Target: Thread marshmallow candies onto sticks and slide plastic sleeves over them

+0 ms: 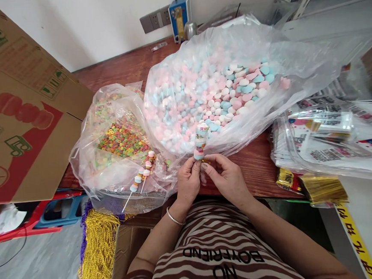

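Note:
A candy skewer in a clear printed bag (pixel 199 143) stands upright between my two hands, its pink and blue sweets showing low in the bag. My left hand (pixel 189 178) is closed around the gathered lower end of the bag. My right hand (pixel 225 175) pinches a gold twist tie (pixel 204 160) against the bag's neck; little of the tie shows between the fingers. To the left, two unwrapped candy skewers (pixel 142 173) lie on an open plastic bag of small colourful ring candies (pixel 123 138). Behind my hands lies a big clear bag of pink, white and blue candies (pixel 230 93).
A tall cardboard box (pixel 25 105) stands at the left. Printed clear bags (pixel 333 132) are stacked at the right, with a bundle of gold twist ties (pixel 325 187) at the table edge. Gold bead strands (pixel 100 253) hang below left. A blue device (pixel 179 17) sits by the wall.

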A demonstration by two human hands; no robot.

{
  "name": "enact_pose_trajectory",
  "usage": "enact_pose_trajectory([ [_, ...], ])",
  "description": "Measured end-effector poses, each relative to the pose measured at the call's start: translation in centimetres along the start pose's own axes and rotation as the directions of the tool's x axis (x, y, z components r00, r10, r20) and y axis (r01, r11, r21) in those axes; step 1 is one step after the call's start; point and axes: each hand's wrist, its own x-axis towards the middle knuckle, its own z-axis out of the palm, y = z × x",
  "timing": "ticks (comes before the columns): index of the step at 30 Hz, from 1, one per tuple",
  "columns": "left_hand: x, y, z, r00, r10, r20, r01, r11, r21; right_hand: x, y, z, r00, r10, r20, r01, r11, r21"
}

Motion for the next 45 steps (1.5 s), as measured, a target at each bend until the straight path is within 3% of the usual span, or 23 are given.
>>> enact_pose_trajectory([
  [2,-0.1,0.1,-0.1,0.999,0.051,0.007,-0.052,0.998,0.036,0.2,-0.1,0.1,1.000,0.029,-0.011,-0.028,0.998,0.061],
  [4,0.2,0.3,-0.8,0.983,0.173,0.061,-0.180,0.974,0.138,0.5,-0.2,-0.2,0.995,0.085,0.043,-0.091,0.980,0.174],
  [6,0.8,1.0,-2.0,0.921,0.349,0.176,-0.385,0.886,0.257,0.9,-0.3,-0.9,0.966,0.165,0.199,-0.223,0.923,0.313],
  [8,1.5,2.0,-3.3,0.807,0.514,0.291,-0.589,0.740,0.325,1.2,-0.6,-1.6,0.871,0.238,0.429,-0.420,0.814,0.401],
  [10,1.8,2.9,-4.3,0.695,0.617,0.369,-0.719,0.607,0.339,1.4,-1.0,-2.0,0.735,0.237,0.635,-0.589,0.688,0.424],
  [12,1.5,3.3,-4.6,0.642,0.653,0.401,-0.767,0.560,0.315,1.3,-1.5,-1.8,0.658,0.184,0.730,-0.653,0.622,0.432],
  [14,0.7,2.9,-4.1,0.682,0.662,0.311,-0.731,0.607,0.313,0.9,-1.9,-1.1,0.661,0.166,0.732,-0.659,0.596,0.460],
  [16,-0.3,1.9,-3.2,0.766,0.634,0.105,-0.627,0.700,0.343,0.3,-2.0,-0.3,0.679,0.220,0.701,-0.678,0.553,0.483],
  [18,-1.1,0.9,-2.5,0.815,0.576,-0.054,-0.519,0.769,0.373,-0.3,-1.7,0.5,0.692,0.296,0.658,-0.700,0.499,0.512],
  [20,-1.3,0.2,-2.1,0.838,0.538,-0.087,-0.471,0.795,0.382,-0.6,-1.4,1.0,0.710,0.338,0.618,-0.692,0.496,0.524],
  [28,-0.4,0.7,-2.8,0.835,0.534,-0.135,-0.446,0.800,0.402,-0.4,-2.2,0.2,0.749,0.330,0.574,-0.648,0.543,0.534],
  [33,-0.6,0.6,-2.6,0.846,0.508,-0.161,-0.433,0.832,0.347,-1.1,-1.8,0.5,0.841,0.253,0.478,-0.492,0.725,0.481],
  [37,-0.2,0.1,-2.7,0.809,0.578,-0.109,-0.511,0.781,0.359,-1.6,-1.0,1.4,0.882,0.222,0.416,-0.417,0.777,0.471],
  [39,-0.1,0.5,-3.1,0.811,0.577,-0.099,-0.501,0.772,0.392,-1.5,-1.1,1.3,0.917,0.188,0.351,-0.336,0.839,0.428],
  [41,-0.7,1.8,-3.9,0.822,0.534,-0.199,-0.431,0.810,0.397,-0.9,-1.4,0.7,0.973,0.107,0.205,-0.165,0.942,0.292],
  [43,-1.9,3.8,-4.7,0.848,0.437,-0.300,-0.340,0.883,0.323,-0.3,-2.0,-0.4,0.997,-0.054,0.052,0.051,0.996,0.068],
  [44,-2.5,4.8,-5.1,0.892,0.355,-0.282,-0.284,0.922,0.264,-0.1,-2.5,-0.9,0.988,-0.155,0.003,0.155,0.987,-0.037],
  [45,-3.2,5.8,-5.3,0.968,0.228,-0.106,-0.203,0.958,0.204,0.0,-3.0,-1.5,0.968,-0.252,-0.019,0.248,0.961,-0.119],
])
